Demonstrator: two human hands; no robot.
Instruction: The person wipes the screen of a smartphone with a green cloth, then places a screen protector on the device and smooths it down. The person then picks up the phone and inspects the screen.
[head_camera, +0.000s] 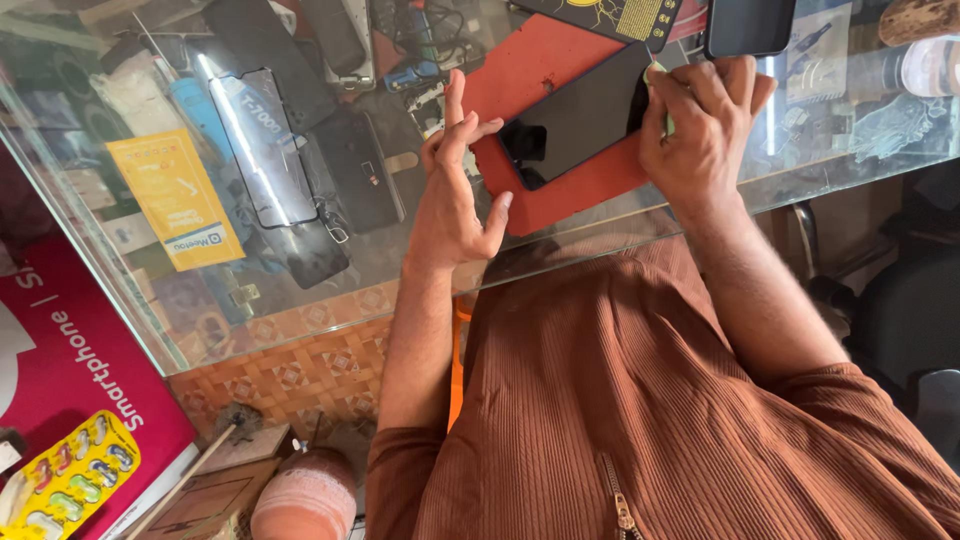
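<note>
Yellow leaflet (178, 200) lay under glass counter (120, 290) toward left edge. Left hand (455, 185) hovered at near edge, fingers spread, holding nothing. Black smartphone (578, 115) lay on red mat (560, 180), mid-counter. Right hand (700, 125) pinched small green tab (668, 122) at phone's right end. Best done slowly: steady phone, peel low and even.

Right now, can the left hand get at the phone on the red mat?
Probably yes. The left hand hovers open just beside the phone, with nothing between them. The right hand covers only the phone's far end, so the near end on the red mat lies free.
</note>
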